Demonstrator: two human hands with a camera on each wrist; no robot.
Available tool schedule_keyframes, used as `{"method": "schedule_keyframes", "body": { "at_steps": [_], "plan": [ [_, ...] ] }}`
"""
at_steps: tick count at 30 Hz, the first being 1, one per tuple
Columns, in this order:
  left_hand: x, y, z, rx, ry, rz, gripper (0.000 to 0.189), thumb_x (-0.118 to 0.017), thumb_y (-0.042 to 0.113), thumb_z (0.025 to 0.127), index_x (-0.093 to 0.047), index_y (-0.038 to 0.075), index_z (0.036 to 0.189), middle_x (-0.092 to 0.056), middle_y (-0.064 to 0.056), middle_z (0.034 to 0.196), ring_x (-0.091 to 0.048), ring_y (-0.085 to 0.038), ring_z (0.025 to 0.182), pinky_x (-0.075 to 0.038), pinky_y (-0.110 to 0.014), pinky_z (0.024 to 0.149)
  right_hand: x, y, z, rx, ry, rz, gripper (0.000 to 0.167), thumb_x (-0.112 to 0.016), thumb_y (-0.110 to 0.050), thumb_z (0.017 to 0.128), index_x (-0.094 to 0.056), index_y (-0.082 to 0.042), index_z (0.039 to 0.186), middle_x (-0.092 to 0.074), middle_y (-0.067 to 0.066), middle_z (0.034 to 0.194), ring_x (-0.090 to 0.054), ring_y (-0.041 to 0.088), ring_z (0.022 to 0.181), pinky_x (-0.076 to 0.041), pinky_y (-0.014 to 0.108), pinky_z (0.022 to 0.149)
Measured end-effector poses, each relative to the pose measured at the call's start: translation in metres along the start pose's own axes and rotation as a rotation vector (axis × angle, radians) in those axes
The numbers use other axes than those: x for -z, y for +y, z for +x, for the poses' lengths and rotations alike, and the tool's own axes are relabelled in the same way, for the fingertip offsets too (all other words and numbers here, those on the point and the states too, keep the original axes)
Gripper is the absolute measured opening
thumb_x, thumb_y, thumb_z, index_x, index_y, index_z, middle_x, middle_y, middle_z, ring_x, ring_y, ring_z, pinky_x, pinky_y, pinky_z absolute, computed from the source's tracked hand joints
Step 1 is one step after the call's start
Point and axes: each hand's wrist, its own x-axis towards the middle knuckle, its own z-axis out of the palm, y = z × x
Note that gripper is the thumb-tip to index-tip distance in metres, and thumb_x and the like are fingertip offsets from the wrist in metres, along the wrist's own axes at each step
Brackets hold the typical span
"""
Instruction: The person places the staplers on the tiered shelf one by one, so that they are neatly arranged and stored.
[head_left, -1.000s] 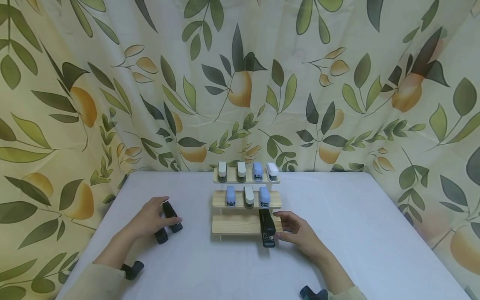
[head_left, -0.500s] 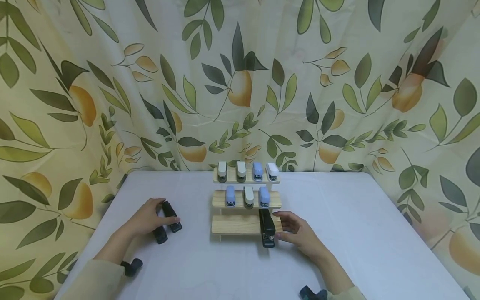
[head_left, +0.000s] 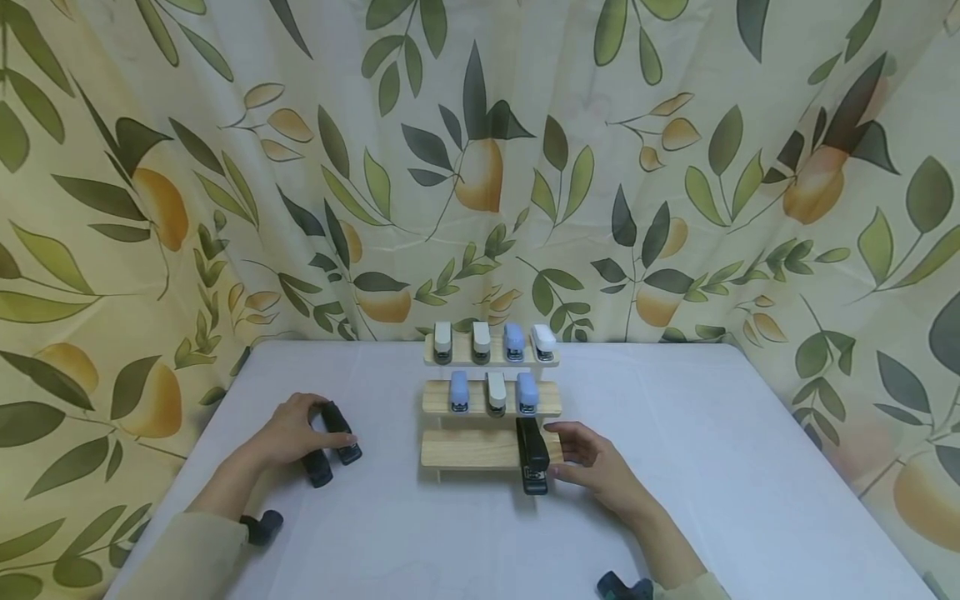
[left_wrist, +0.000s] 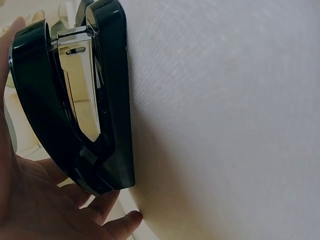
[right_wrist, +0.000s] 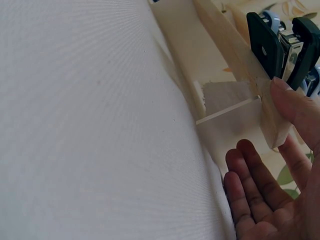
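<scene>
Two black staplers lie on the table at the left in the head view. My left hand [head_left: 288,429] reaches over the nearer stapler [head_left: 317,468]; its thumb and fingers span the farther stapler [head_left: 341,432] lengthwise. In the left wrist view one black stapler [left_wrist: 75,100] fills the foreground, with my fingers behind its end. A third black stapler [head_left: 533,457] stands on the lowest shelf of a wooden stand [head_left: 468,450], at its right end. My right hand [head_left: 600,467] is beside it, thumb tip at the stapler and shelf edge, the other fingers loosely bent.
On the middle shelf [head_left: 435,400] sit two blue staplers and a pale one [head_left: 496,392]. The top shelf [head_left: 498,357] carries several more, pale, blue [head_left: 513,342] and white [head_left: 543,342]. Patterned curtain [head_left: 480,208] hangs behind the white table [head_left: 675,417].
My left fingertips have drawn back slightly to the left along the farther stapler. The view has turned a little. My right hand and the stand's staplers keep their places.
</scene>
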Motion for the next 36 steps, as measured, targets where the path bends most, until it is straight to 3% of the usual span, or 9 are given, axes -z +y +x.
{"method": "schedule_keyframes", "body": {
  "at_steps": [9,17,36],
  "plan": [
    [0.0012,0.0021,-0.0004,0.000,0.026,0.007,0.112,-0.082,0.068,0.075,-0.044,-0.010,0.146,-0.045,-0.032,0.148,-0.045,-0.047,0.133,-0.043,-0.065,0.108,-0.0005,-0.0028,-0.0003,-0.009,0.012,-0.011,0.062,-0.083,-0.016,0.086,-0.057,-0.012,0.142,-0.058,0.015,0.141,-0.061,0.020,0.119,-0.052,0.023,0.100],
    [-0.0031,0.0004,-0.0005,0.012,0.041,-0.031,0.115,-0.082,0.068,0.075,-0.040,-0.010,0.147,-0.045,-0.035,0.149,-0.046,-0.049,0.136,-0.042,-0.066,0.110,0.0003,-0.0024,-0.0003,0.002,0.005,-0.011,0.062,-0.083,-0.018,0.086,-0.057,-0.015,0.142,-0.058,0.014,0.142,-0.060,0.026,0.121,-0.052,0.023,0.100],
    [-0.0068,0.0008,-0.0051,0.008,0.091,-0.052,0.115,-0.082,0.068,0.076,-0.038,-0.007,0.150,-0.049,-0.036,0.147,-0.049,-0.053,0.135,-0.045,-0.066,0.108,-0.0001,-0.0040,-0.0025,-0.004,-0.002,-0.012,0.061,-0.082,-0.016,0.087,-0.056,-0.010,0.143,-0.058,0.018,0.141,-0.060,0.026,0.121,-0.052,0.023,0.101]
  ]
}}
